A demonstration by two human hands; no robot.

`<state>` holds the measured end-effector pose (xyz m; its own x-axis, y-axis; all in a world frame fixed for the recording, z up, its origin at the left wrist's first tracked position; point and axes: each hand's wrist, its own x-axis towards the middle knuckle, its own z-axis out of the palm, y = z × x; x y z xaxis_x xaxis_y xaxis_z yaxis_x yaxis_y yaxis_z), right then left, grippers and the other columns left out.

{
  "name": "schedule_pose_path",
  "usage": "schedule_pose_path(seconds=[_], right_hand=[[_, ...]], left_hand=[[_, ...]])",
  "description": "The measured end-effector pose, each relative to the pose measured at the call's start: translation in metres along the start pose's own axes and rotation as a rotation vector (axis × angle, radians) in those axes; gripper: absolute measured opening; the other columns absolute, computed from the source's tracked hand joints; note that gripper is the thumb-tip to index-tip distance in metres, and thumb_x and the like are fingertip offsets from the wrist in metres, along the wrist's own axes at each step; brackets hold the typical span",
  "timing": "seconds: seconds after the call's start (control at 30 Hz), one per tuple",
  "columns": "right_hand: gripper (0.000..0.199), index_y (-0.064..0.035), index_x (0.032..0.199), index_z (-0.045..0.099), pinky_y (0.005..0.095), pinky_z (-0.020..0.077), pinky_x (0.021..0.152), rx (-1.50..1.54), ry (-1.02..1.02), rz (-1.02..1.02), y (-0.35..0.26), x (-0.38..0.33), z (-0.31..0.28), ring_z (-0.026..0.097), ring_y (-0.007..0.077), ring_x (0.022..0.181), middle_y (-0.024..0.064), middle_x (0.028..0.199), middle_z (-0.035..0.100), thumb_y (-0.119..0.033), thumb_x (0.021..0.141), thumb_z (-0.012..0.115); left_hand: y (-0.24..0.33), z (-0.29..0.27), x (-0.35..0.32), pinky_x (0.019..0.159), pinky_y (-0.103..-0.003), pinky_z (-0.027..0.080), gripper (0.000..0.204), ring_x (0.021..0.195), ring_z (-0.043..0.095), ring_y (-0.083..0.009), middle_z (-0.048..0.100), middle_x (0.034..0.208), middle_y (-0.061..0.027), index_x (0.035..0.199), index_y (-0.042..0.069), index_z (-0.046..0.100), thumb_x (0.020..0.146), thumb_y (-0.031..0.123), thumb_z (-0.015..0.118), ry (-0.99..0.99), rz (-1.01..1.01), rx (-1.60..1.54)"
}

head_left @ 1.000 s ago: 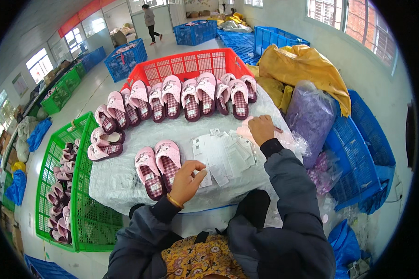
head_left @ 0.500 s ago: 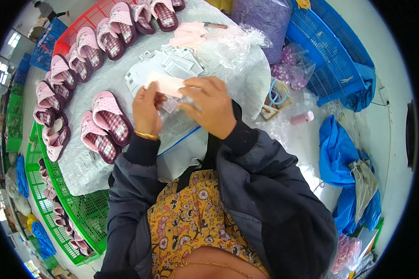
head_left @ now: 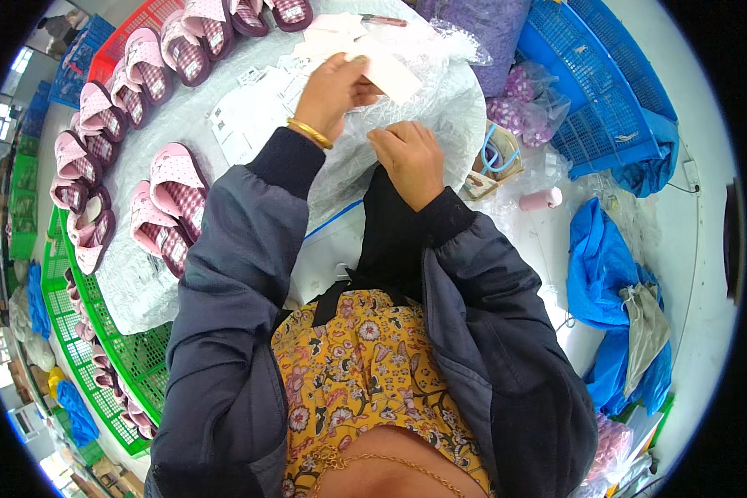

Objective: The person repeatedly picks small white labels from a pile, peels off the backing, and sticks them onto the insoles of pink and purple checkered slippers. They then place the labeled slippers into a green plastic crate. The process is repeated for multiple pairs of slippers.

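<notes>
Taking the left hand (head_left: 332,95) as centre, the right hand (head_left: 411,162) curls at four o'clock, whether pinching anything I cannot tell; the left pinches a smooth, flat pink paper slip (head_left: 393,79) between two and three; thin white labels (head_left: 239,120) lie at nine on crinkled clear plastic (head_left: 133,290); rounded, dotted slippers (head_left: 174,199) sit at eight; a latticed blue crate (head_left: 585,100) stands farther, at three.
</notes>
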<state>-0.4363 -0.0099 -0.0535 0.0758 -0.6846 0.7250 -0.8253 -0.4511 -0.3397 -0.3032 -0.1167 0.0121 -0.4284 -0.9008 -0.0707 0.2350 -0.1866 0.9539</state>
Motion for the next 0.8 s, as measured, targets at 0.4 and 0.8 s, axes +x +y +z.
schedule_pose_path(seconds=[0.4,0.8], right_hand=[[0.02,-0.0116,0.094,0.069,0.0331,0.0455,0.065,0.09,0.033,-0.128,-0.002,0.001,-0.018,0.061,0.0187,0.076,-0.0002,0.088,0.064,-0.008,0.075,0.064],[0.026,-0.0092,0.106,0.07,0.0311,0.0513,0.061,0.733,-0.257,-0.002,-0.079,0.007,-0.082,0.066,0.0218,0.073,0.0044,0.086,0.067,-0.008,0.08,0.071]], left_hand=[[-0.038,0.007,0.024,0.083,-0.031,0.055,0.021,0.091,0.064,-0.0173,0.064,0.101,-0.0096,0.106,0.0,0.056,0.099,0.02,0.053,-0.024,-0.189,0.018],[-0.041,0.011,0.021,0.082,-0.03,0.055,0.019,0.093,0.065,-0.0175,0.065,0.103,-0.0108,0.107,-0.001,0.056,0.098,0.015,0.052,0.017,-0.129,0.024]])
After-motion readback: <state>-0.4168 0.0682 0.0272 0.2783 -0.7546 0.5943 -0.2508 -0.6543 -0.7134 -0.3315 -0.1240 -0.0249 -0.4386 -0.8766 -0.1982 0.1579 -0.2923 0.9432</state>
